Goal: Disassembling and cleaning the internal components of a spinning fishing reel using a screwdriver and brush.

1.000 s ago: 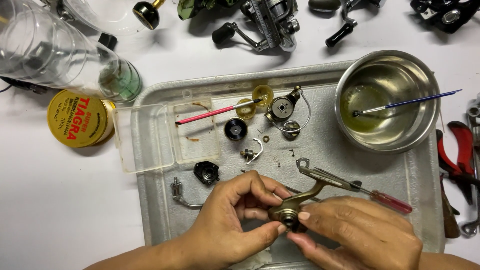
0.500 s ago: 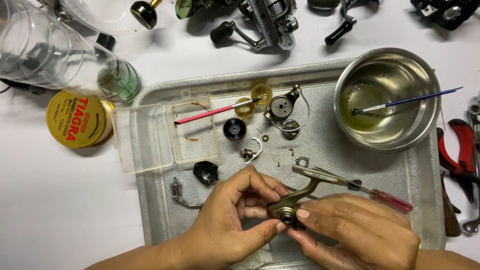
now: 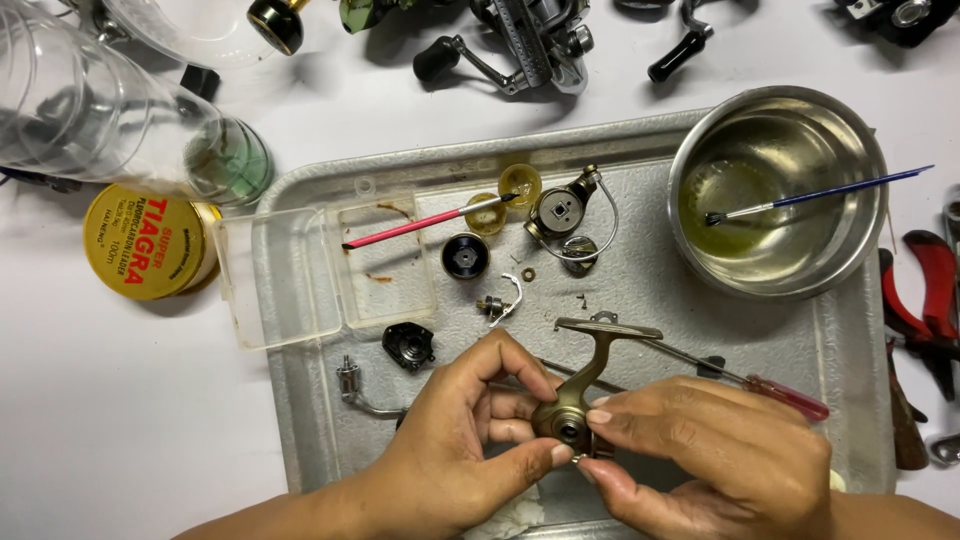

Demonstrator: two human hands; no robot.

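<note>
Change: since the earlier frames the bronze reel body [image 3: 578, 400] has stayed pinched between both hands over the tray, with its foot tipped a little further toward the bowl; the parts on the tray lie as before.
Left hand [image 3: 470, 435]: thumb and forefinger curl around the round end of the reel body from the left, pinching it; the other fingers are tucked behind.
Right hand [image 3: 715, 455]: fingertips pressed together on the lower right of the same round end, thumb beneath.
Reel body: held just above the near half of the metal tray [image 3: 850, 400], its flat foot pointing up and away from the person.
Screwdriver [image 3: 740, 378]: red-handled, lying on the tray behind the right hand, apart from the fingers.
Steel bowl [image 3: 850, 250]: on the tray's far right corner, holding yellowish liquid and a blue-handled brush [image 3: 830, 195].
Clear plastic box [image 3: 290, 280]: at the tray's left edge, with a pink-handled brush [image 3: 420, 224] resting across it.
Small parts: a black cap [image 3: 409, 345], a black spool piece [image 3: 465, 256] and a bail wire assembly [image 3: 570, 215] lie spread on the tray.
Off the tray: a yellow line spool [image 3: 145, 243] at left, red pliers [image 3: 925, 300] at right.
</note>
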